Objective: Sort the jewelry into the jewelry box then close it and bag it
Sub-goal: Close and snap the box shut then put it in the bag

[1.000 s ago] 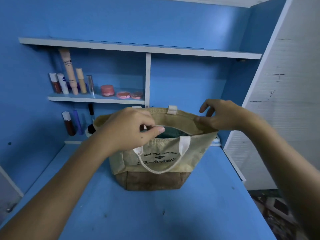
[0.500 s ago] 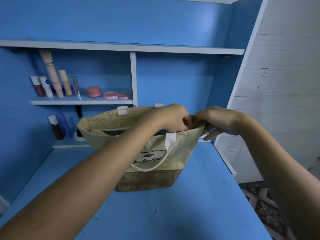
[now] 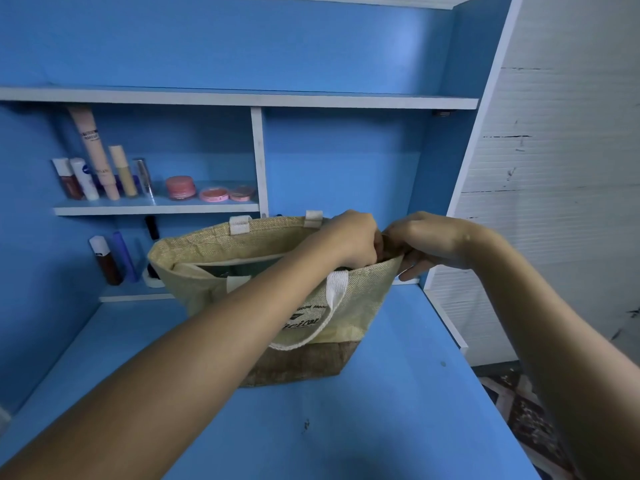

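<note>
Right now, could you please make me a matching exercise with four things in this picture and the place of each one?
Things:
1. tote bag
2. pink jar
3. brown bottle
4. left hand

Places:
A. on the lower shelf, left
B. at the bag's right top corner
C. standing on the blue table
D. on the middle shelf

Pairs: 1-C, 2-D, 3-A, 4-B

Coarse woven bag (image 3: 360, 306), seemingly jute; smooth matt painted desk (image 3: 346, 427).
</note>
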`<act>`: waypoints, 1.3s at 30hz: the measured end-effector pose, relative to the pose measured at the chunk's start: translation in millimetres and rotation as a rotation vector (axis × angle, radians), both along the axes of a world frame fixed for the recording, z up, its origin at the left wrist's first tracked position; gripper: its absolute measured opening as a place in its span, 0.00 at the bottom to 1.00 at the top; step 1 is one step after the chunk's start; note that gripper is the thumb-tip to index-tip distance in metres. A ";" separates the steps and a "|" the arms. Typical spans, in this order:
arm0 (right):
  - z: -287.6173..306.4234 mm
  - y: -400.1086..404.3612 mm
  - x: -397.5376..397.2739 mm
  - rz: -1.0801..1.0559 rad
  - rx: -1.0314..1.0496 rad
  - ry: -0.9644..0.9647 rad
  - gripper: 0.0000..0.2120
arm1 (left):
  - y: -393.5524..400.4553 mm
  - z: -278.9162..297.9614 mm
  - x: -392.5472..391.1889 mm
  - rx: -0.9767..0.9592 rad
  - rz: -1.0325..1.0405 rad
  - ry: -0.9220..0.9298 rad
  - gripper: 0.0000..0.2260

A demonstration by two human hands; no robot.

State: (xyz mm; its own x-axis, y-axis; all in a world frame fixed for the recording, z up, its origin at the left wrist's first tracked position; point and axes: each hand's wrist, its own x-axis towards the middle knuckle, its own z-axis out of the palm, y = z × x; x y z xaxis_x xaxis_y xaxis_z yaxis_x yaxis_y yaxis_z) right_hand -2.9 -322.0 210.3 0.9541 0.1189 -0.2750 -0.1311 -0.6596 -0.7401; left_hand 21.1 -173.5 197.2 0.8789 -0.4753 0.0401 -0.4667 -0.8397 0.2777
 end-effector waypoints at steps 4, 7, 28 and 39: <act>0.5 0.6 -2.4 0.006 0.002 -0.025 0.11 | -1.9 -1.7 -0.2 -0.004 0.078 0.034 0.08; 0.6 3.4 -1.2 -0.007 -0.081 -0.050 0.08 | -0.5 -4.4 0.6 -0.053 0.124 0.082 0.06; 10.6 23.6 14.6 -0.055 -0.375 0.028 0.09 | 91.4 20.9 -10.7 0.003 0.386 0.032 0.09; 9.5 24.2 12.0 -0.072 -0.332 0.019 0.06 | 180.0 40.1 -32.2 0.027 0.678 -0.161 0.07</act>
State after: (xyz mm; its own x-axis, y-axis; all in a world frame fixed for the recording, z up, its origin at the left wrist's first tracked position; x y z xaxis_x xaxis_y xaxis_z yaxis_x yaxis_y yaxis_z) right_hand 9.1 -297.9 219.8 0.9512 -0.0476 -0.3048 -0.1978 -0.8525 -0.4839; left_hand -11.2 6.4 237.3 0.9663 0.1735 0.1904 0.1294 -0.9660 0.2238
